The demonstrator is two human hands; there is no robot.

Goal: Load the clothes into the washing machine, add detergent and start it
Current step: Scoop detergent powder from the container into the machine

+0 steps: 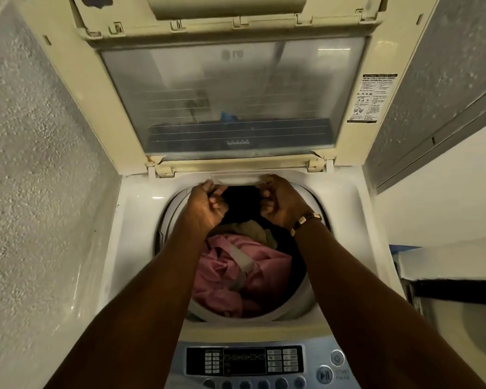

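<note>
A top-loading washing machine (141, 248) stands in front of me with its lid (230, 96) raised. Pink clothes (236, 279), a tan piece (244, 230) and dark fabric lie in the drum. At the back rim sits a white detergent drawer (237, 178). My left hand (205, 204) grips the drawer's left end with curled fingers. My right hand (281, 202) grips its right end; a bracelet circles that wrist. Both forearms reach over the drum.
The control panel (244, 360) with buttons and a start/pause key (324, 374) lies at the front edge. A textured wall (40, 178) closes in on the left. A white ledge and a sink-like basin (460, 318) stand at the right.
</note>
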